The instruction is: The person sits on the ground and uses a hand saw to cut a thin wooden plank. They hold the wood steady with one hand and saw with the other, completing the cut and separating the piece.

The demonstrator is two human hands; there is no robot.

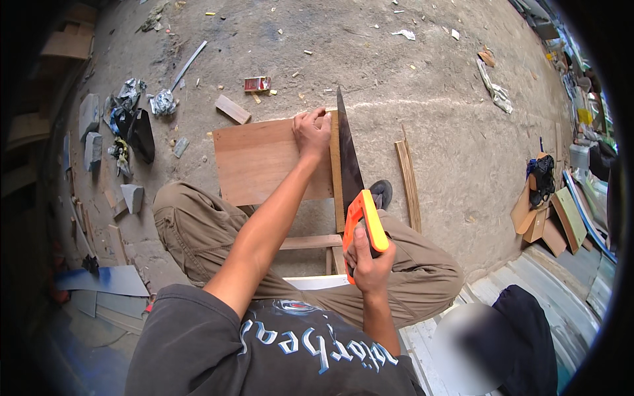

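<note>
My right hand point(371, 263) is closed around the orange and yellow handle of a handsaw point(350, 155). Its dark blade points away from me and lies along the right side of a narrow wooden strip point(337, 178). That strip runs down the right edge of a reddish-brown wooden board point(261, 162) in front of my lap. With fingers curled at the far right corner of the board, my left hand point(312, 137) grips it beside the strip. Whether the saw teeth touch the wood, I cannot tell. Below the board, wooden crosspieces point(310, 242) show between my legs.
A wood offcut point(232, 109) and a small red box point(257, 84) lie beyond the board. Long wooden sticks point(409, 185) rest to the right. Grey blocks point(89, 115) and crumpled foil point(162, 102) are at left. Someone in dark clothing point(528, 336) is at lower right.
</note>
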